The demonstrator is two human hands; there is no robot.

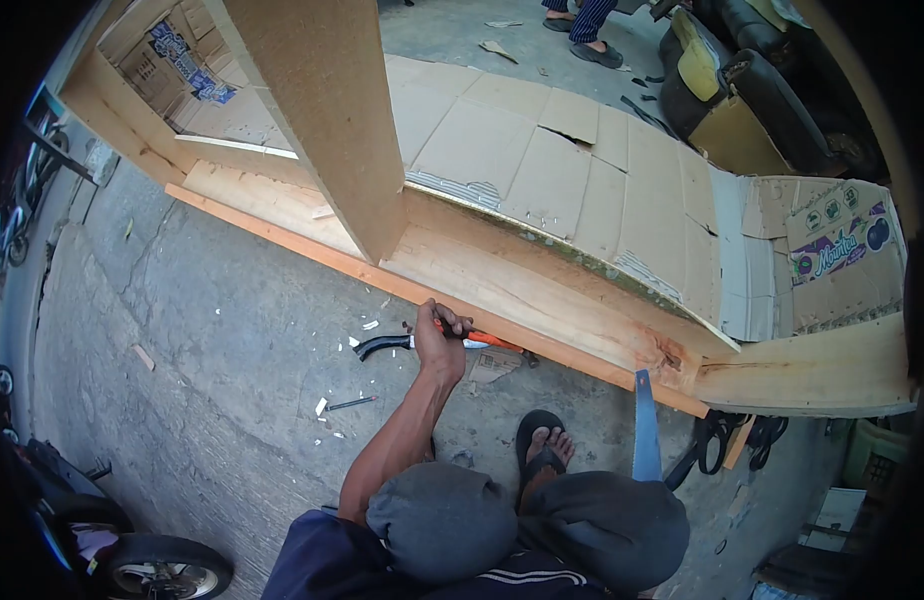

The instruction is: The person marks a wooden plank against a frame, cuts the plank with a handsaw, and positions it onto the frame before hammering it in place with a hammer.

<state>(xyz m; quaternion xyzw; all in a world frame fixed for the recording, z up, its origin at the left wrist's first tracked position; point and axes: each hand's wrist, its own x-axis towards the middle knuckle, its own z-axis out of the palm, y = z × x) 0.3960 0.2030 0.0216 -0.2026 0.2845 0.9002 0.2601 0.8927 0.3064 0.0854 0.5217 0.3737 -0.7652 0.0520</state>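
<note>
My left hand (443, 335) is closed at the near edge of the wooden frame. Its fingers curl round the black grip of a hammer; the orange shaft (497, 342) runs right to a small dark head. Just beneath lies a curved black handle (384, 346) with a pale section. A reddish-brown wood strip (282, 240) runs along the long shallow wooden frame (522, 290), just above my hand. A hand saw blade (646, 425) stands upright by the strip's right end, its lower part hidden by my right knee. My right hand is out of sight.
A wide board (317, 120) stands across the frame. Flattened cardboard (542, 150) covers the panel behind it. Wood scraps and a dark metal rod (352, 403) lie on the concrete. A motorcycle wheel (162, 570) is at lower left; another person's feet (594, 53) and black upholstered seating (772, 90) are beyond.
</note>
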